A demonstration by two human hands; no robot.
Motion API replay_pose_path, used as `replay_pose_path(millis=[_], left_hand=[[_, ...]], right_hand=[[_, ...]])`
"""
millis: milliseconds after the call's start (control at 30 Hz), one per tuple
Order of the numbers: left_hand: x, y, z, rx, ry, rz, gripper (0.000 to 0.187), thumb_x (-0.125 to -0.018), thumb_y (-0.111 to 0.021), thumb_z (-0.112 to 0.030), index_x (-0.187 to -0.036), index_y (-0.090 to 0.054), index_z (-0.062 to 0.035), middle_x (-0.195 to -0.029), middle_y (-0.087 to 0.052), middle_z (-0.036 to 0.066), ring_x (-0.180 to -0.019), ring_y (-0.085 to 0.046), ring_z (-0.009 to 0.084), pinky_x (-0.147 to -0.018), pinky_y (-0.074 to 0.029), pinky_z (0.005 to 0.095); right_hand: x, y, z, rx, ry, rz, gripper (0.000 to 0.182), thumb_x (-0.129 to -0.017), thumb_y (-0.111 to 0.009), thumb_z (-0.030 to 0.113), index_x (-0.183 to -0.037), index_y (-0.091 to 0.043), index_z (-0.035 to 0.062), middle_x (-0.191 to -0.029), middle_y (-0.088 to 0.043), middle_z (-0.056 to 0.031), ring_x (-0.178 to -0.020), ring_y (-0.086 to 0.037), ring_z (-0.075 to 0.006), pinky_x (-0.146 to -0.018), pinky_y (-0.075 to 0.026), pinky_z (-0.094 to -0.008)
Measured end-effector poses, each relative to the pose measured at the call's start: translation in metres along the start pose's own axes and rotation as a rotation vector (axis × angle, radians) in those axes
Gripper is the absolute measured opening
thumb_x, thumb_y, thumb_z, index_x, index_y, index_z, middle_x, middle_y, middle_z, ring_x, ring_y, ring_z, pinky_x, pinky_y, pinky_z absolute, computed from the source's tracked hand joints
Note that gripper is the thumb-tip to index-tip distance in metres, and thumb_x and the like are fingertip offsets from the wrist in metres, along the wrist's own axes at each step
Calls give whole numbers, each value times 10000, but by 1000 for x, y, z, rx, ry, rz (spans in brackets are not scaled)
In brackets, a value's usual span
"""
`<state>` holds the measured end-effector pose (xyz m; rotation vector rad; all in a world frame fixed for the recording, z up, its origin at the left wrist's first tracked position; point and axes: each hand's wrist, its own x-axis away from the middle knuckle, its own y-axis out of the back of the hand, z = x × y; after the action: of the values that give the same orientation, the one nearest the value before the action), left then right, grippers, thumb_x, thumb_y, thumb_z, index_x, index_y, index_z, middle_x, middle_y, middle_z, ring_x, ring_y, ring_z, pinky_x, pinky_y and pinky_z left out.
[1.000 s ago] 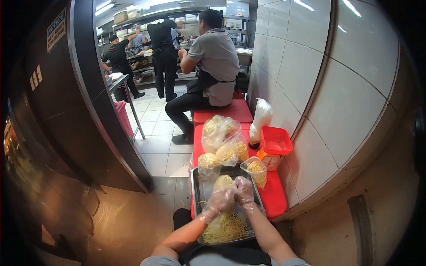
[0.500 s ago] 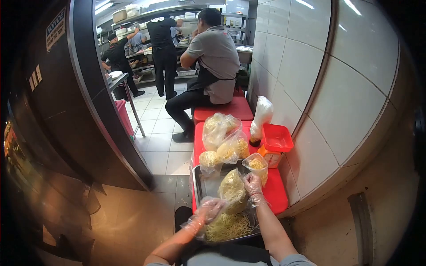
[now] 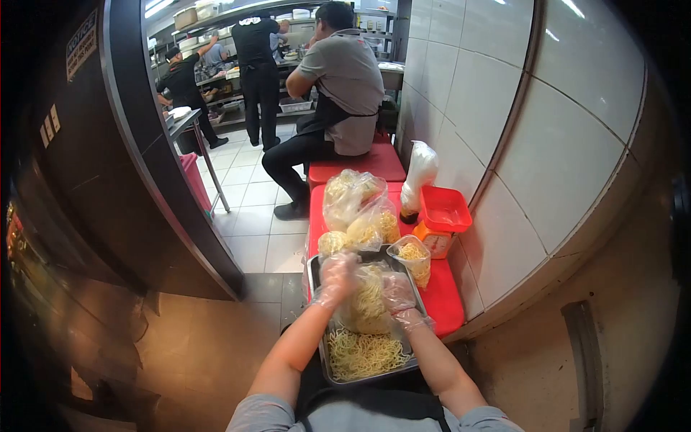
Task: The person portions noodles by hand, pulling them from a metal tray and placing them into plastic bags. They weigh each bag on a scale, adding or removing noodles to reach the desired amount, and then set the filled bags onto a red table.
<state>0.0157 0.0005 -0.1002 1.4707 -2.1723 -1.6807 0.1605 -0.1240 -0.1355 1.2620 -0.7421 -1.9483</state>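
Both hands wear thin clear plastic gloves and meet over a metal tray (image 3: 325, 344) that sits at the near end of a red bench (image 3: 446, 306). The left hand (image 3: 336, 277) grips the upper left side of a clear plastic bag of noodles (image 3: 368, 299), fingers curled over its top edge. The right hand (image 3: 397, 294) clasps the bag's right side, so the bag is held upright between the two hands above the tray. Under it, loose yellow noodles (image 3: 363, 354) lie spread across the near half of the tray.

Just beyond the tray, more filled bags of noodles are piled on the bench: a small open one (image 3: 412, 258) stands just right of the held bag, and a heap of larger ones (image 3: 356, 209) sits behind. To the right, against the tiled wall (image 3: 518, 129), a red kitchen scale (image 3: 443, 219) stands with a tall white bag (image 3: 419, 176) beside it.

Farther along the bench, a person in a grey shirt and dark apron (image 3: 342, 86) sits with their back turned. Beyond, people in black (image 3: 255, 65) stand at the kitchen counters.
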Motion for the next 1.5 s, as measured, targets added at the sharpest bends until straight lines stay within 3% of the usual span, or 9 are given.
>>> replay_pose_path(millis=[433,533,600,733,833,1067,1167,1300,1500], left_hand=[[5,-100,131,601,738,7,76,-724,-607,-37,-796,-596,-62,-733,-594,64,-706,-584,203,-650,-462,388],[0,-17,40,634,899,233,121,-742,-644,9,-833,-612,-63,-746,-583,10,-726,-578,124,-676,-486,278],[14,-55,51,688,746,286,210,-767,-623,-1,-969,-651,-50,-845,-657,93,-820,-638,184,-781,-508,295],[22,-117,91,19,-118,448,265,-908,-548,-180,-1090,-656,-21,-958,-691,126,-863,-645,205,-799,-499,322],[-1,-22,23,453,244,413,271,-876,-576,-243,-1038,-664,-44,-993,-670,176,-910,-632,362,-809,-500,400],[-18,23,-8,778,401,350,306,-930,-518,-300,-999,-673,-45,-835,-659,113,-775,-616,212,-752,-488,346],[3,35,-16,504,179,226,256,-915,-557,-236,-1035,-656,-33,-825,-650,114,-798,-625,210,-764,-488,341],[38,27,8,291,181,107,364,-900,-575,-308,-1147,-612,-44,-1082,-653,151,-1016,-618,287,-916,-468,360],[50,-83,79,592,377,323,483,-982,-404,-420,-1263,-562,-61,-1126,-635,161,-1081,-583,261,-938,-458,358]], right_hand=[[71,61,3,-200,-287,116,161,-746,-558,56,-623,-456,34,-608,-500,-173,-633,-532,-397,-562,-403,-485],[63,46,-9,-275,-248,75,166,-747,-550,20,-910,-519,37,-833,-549,-227,-784,-549,-425,-689,-445,-461],[51,24,-36,-355,-358,337,548,-773,-492,-43,-1309,-414,45,-1129,-566,-192,-1046,-558,-312,-909,-428,-381],[19,-58,-90,-1083,-525,377,531,-771,-442,-128,-1279,-503,12,-1202,-591,-130,-1083,-568,-254,-957,-438,-342],[10,-84,-97,-1210,-641,329,486,-757,-419,-175,-1176,-599,-6,-1124,-634,-96,-1010,-603,-215,-920,-470,-330],[-48,24,-29,-1346,-534,303,372,-702,-382,-146,-891,-661,12,-719,-626,-17,-621,-558,-88,-548,-434,-217],[-20,24,-21,-1127,-444,363,297,-739,-434,-116,-875,-657,26,-719,-619,-6,-630,-557,-91,-556,-440,-237],[18,12,-14,-232,-239,22,338,-754,-509,-46,-1051,-644,40,-1036,-623,-234,-969,-592,-397,-839,-478,-376],[10,-48,-66,-1037,-687,200,688,-646,-383,-191,-1303,-491,-21,-1219,-578,-173,-1167,-540,-279,-986,-409,-321]])
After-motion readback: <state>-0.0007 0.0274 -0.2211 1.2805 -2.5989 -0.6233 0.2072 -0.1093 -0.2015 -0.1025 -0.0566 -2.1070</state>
